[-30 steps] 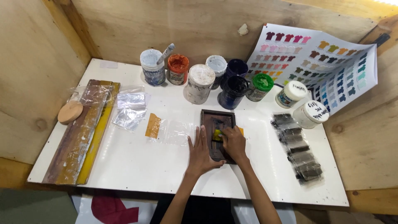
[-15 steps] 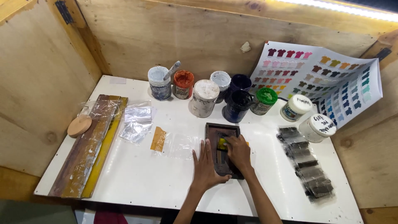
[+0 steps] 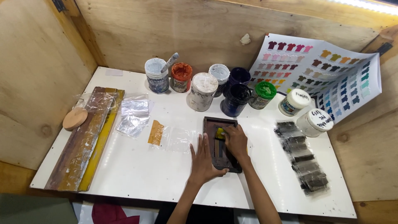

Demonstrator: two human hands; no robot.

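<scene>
Nine paint jars (image 3: pixel 202 91) are counted along the bench's far edge, one dark frame (image 3: pixel 222 143) near the front edge, one colour chart (image 3: pixel 321 72), and one wooden disc (image 3: pixel 75 118).

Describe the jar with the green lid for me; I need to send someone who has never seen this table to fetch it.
Start at the white table against the wooden wall and find the cluster of paint jars along its back edge. The jar with the green lid stands towards the right of that cluster, just below the colour chart. It is the only green-topped one; the two jars to its right have white lids.
</scene>
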